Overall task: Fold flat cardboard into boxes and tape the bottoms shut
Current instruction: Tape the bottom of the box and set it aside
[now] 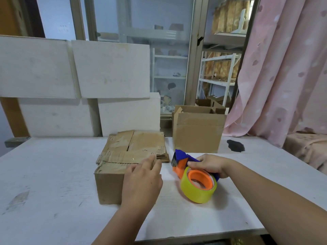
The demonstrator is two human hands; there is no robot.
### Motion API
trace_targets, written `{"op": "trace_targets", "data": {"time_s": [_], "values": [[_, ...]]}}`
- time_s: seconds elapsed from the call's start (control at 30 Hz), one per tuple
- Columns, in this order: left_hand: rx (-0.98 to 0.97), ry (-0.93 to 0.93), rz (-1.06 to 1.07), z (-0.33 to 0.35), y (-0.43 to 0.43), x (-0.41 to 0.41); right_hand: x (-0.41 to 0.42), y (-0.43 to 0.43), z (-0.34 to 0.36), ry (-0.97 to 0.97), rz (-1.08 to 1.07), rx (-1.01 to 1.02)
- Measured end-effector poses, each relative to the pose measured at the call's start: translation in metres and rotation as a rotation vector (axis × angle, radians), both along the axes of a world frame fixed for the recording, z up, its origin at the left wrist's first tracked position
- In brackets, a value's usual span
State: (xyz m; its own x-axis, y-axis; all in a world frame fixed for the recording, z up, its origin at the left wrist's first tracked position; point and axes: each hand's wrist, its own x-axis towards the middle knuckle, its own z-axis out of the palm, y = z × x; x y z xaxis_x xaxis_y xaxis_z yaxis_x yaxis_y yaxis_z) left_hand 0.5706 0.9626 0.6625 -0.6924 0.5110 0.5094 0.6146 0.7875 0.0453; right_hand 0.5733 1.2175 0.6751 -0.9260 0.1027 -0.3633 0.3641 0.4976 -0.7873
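Two cardboard boxes are standing on the white table [53, 174]. The nearer box [109, 184] is sitting left of centre, its worn flaps folded shut on top, and I cannot make out any tape on them. It is probably light and stiff in the panels, while the ragged flaps are likely springing up unless pressed flat near the seam. The left hand [141, 181] is lying over its right edge, fingers straight and slightly spread, seemingly holding the flaps down. Just behind, a stack of flat cardboard [141, 144] is waiting. To the right, the tape dispenser [182, 161], rigid plastic with a yellowish tape roll [196, 191], is resting on the table. The right hand [210, 165] is curling round its handle. Farther back, the open-topped box [198, 135] is standing upright.
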Motion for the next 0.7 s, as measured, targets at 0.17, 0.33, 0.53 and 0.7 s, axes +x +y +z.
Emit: {"op": "trace_targets", "data": {"time_s": [0.17,0.33,0.53,0.7], "values": [[-0.035,0.037,0.062,-0.005,0.005,0.0,0.002,0.004,0.002,0.046,-0.02,0.124],[-0.042,0.015,0.059,-0.003,0.005,0.003,0.003,0.003,-0.002,0.111,-0.05,0.18],[0.0,0.039,0.012,0.001,0.0,0.003,-0.003,-0.029,0.017,0.494,-0.14,0.516],[0.145,-0.054,0.062,0.011,-0.008,0.012,-0.002,-0.102,0.023,0.592,0.105,0.139]]}}
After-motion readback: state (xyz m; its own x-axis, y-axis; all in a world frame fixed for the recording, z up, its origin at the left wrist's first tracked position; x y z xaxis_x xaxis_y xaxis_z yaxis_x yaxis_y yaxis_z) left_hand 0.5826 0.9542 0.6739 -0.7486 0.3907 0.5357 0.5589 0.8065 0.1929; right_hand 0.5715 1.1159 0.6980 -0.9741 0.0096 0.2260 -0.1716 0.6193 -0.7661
